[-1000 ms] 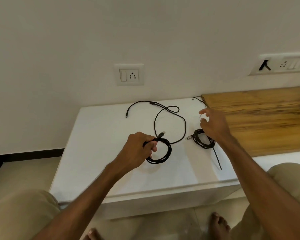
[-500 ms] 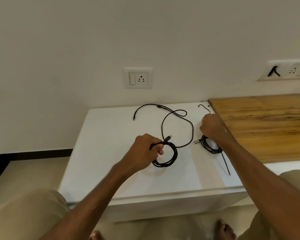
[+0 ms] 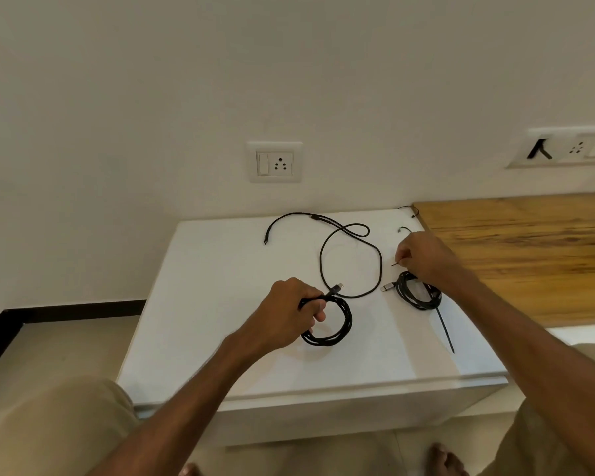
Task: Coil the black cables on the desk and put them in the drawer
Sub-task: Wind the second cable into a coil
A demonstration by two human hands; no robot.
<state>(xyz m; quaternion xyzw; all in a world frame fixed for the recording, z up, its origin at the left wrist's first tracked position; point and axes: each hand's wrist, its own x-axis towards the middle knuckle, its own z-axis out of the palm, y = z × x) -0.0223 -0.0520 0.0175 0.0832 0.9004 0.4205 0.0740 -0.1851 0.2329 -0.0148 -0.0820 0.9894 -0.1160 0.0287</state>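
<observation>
As left grip (image 3: 289, 312) clasps coiled cable (image 3: 348, 321), right grip (image 3: 423, 259) pinches tie (image 3: 394, 264)

Left coil (image 3: 349, 319), right coil (image 3: 406, 298), 1 loose cable (image 3: 315, 217) on desk (image 3: 203, 304).

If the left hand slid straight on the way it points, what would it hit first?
Probably the loose black cable looped on the white desk, just beyond the left hand and its coiled black cable.

Cream wall (image 3: 186, 80) with a socket (image 3: 275, 162) behind white desk (image 3: 203, 304) and wooden counter (image 3: 529, 242).
</observation>
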